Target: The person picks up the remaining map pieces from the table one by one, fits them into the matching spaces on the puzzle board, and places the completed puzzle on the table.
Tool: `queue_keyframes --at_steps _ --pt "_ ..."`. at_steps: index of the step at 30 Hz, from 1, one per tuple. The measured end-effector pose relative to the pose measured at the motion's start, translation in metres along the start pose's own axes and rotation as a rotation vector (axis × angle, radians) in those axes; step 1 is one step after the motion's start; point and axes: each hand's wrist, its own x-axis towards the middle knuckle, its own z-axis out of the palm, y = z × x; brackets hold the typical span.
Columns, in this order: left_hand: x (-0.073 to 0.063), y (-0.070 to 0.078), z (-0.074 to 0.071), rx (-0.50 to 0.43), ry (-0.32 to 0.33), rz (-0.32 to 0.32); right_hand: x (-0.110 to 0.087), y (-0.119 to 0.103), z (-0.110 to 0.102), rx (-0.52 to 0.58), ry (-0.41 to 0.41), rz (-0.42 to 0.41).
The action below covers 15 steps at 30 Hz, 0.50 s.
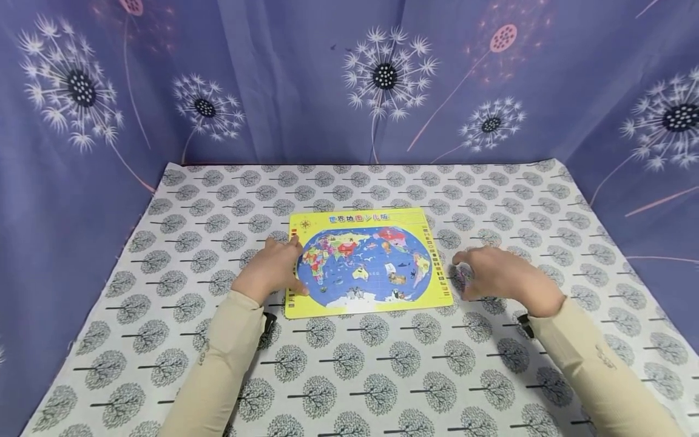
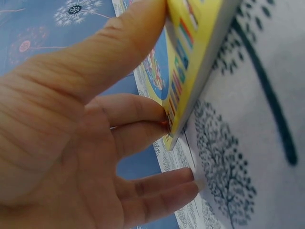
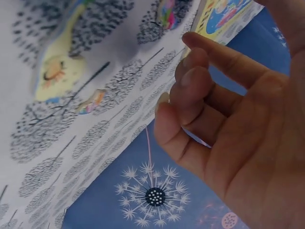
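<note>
A yellow-bordered world map puzzle board lies flat on the patterned cloth. My left hand is at its left edge. In the left wrist view, the thumb and two fingers touch the yellow border, while the lower fingers reach the cloth. My right hand hovers just off the board's right side, fingers loosely bent. A small coloured piece shows by its thumb and fingers. In the right wrist view, a yellow piece and a smaller orange-and-blue piece appear over the cloth; no grip on either is visible.
The table is covered by a white cloth printed with grey trees. Behind and along the sides hangs a blue curtain with a dandelion print. Dark bands sit at the wrists, by the beige sleeves.
</note>
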Motion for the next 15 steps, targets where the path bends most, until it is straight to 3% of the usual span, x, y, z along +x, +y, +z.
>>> queue_keyframes --at_steps 7,15 --pt "0.000 -0.001 -0.002 -0.003 -0.002 -0.003 -0.004 0.004 0.008 0.042 -0.026 0.018" --pt "0.001 0.000 -0.001 -0.006 -0.005 0.009 -0.006 0.017 0.015 0.089 0.006 -0.049"
